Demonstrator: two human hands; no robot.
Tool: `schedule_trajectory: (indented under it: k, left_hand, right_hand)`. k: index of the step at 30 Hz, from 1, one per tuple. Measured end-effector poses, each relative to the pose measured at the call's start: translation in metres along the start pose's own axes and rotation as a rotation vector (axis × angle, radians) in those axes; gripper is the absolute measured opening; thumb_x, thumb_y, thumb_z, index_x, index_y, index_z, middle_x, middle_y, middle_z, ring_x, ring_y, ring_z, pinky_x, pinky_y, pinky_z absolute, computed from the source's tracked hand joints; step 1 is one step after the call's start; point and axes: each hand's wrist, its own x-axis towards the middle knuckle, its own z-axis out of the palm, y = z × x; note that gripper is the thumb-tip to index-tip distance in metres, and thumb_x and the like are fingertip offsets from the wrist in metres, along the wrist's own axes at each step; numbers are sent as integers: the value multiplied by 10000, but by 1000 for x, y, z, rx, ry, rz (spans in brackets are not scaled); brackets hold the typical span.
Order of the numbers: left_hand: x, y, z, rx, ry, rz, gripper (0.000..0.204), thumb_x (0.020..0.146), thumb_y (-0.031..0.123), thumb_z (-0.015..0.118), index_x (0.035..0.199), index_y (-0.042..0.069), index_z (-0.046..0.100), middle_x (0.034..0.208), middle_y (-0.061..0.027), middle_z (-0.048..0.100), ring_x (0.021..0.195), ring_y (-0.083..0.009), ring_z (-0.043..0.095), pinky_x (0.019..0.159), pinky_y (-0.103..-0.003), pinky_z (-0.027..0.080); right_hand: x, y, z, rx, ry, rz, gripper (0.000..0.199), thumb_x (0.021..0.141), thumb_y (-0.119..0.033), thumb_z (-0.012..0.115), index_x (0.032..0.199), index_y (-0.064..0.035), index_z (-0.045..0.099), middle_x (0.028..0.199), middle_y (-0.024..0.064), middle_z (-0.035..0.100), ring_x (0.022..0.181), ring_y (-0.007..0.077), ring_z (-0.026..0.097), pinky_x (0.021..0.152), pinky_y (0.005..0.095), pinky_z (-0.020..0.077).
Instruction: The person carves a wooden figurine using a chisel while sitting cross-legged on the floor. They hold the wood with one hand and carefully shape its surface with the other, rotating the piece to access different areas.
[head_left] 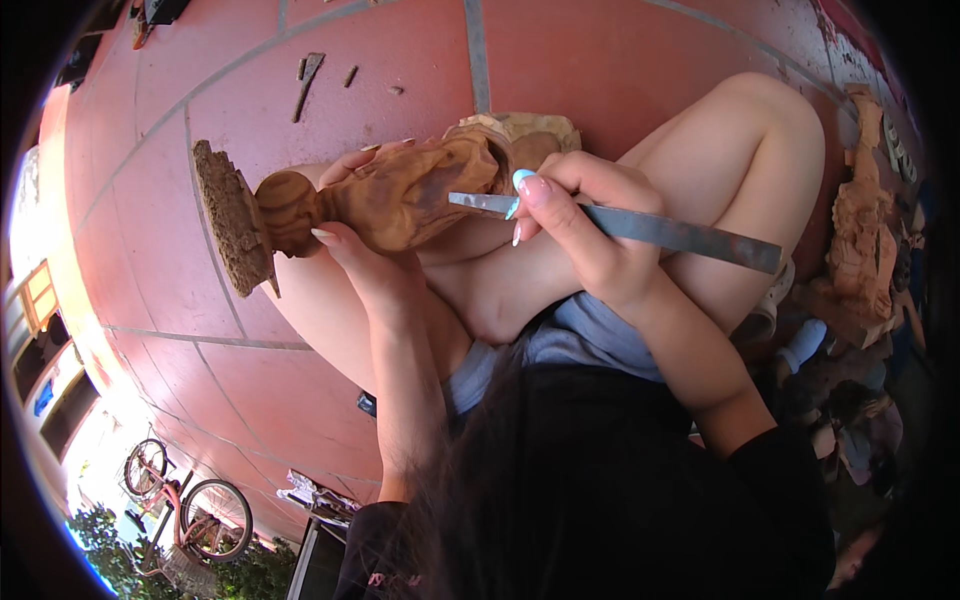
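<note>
1. Reddish floor tiles (250, 385) with grey joints lie under everything; bright light enters along the left edge. A pink-framed bicycle (178, 508) stands at lower left beside green foliage.
2. Left end of the wooden carving (415, 195): flared, rough, brown and crumbly, like bark. Next to it, a smooth rounded knob with ringed grain. Carving lies crosswise above the person's bare legs, tilted up toward the right.
3. Small loose scraps (308, 88), one long and forked, sit on the floor beyond the carving.
4. Left hand (375, 265) clamped around the carving just right of the knob: thumb on the near side, fingertips on the far side.
5. Carving's body: honey-brown, smoothed, with wavy contours and darker streaks; a hollow shows toward the right. Paler, rough-cut wood appears behind that end; cannot tell if it is one piece.
6. Flat steel blade (685, 240), narrow bright tip pointing left over the body; tip contact cannot be told.
7. Right hand (600, 220) closed on the blade, thumb and fingers pinching it.
8. Far right: a tan carved wood piece (862, 235), jagged in outline.
</note>
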Motion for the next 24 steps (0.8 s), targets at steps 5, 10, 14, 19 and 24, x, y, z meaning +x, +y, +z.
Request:
schedule_trajectory:
  k: [5, 10, 14, 19, 24]
  left_hand:
    - [1, 1, 2, 12, -32, 9, 847, 830, 753, 451, 1198, -9, 414, 1164, -251, 561, 1135, -357, 553, 1022, -473, 418]
    - [-1, 2, 1, 9, 23, -10, 843, 842, 751, 431, 1206, -9, 421, 1171, -246, 562, 1149, -350, 547, 1028, -478, 410]
    - [1, 0, -1, 19, 0, 15, 864, 838, 761, 415, 1217, -14, 433, 1178, -245, 568, 1154, -344, 547, 1028, -474, 410]
    - [2, -3, -3, -9, 14, 18, 876, 833, 774, 394, 1214, -12, 447, 1183, -247, 571, 1157, -345, 544, 1028, -470, 410]
    - [2, 0, 1, 51, 22, 35, 853, 850, 764, 380, 1199, -10, 453, 1188, -250, 564, 1160, -351, 540, 1030, -472, 408]
  right_hand:
    - [0, 0, -3, -25, -116, -27, 158, 919, -72, 604, 803, 31, 630, 686, 93, 643, 619, 134, 615, 571, 249, 472]
    - [4, -3, -13, -244, -129, -81, 121, 910, -37, 592, 830, 48, 623, 741, 118, 670, 658, 156, 641, 602, 261, 492]
    - [-2, -2, -2, 182, -62, 58, 165, 904, -86, 645, 949, 73, 654, 781, 150, 684, 694, 161, 652, 608, 246, 499]
    - [1, 1, -4, 314, -60, 162, 265, 927, -193, 636, 1038, 46, 665, 825, 125, 696, 696, 132, 643, 585, 218, 486]
    - [0, 4, -9, 158, -87, 214, 298, 981, -223, 555, 1047, 48, 659, 803, 117, 672, 650, 98, 595, 562, 217, 462]
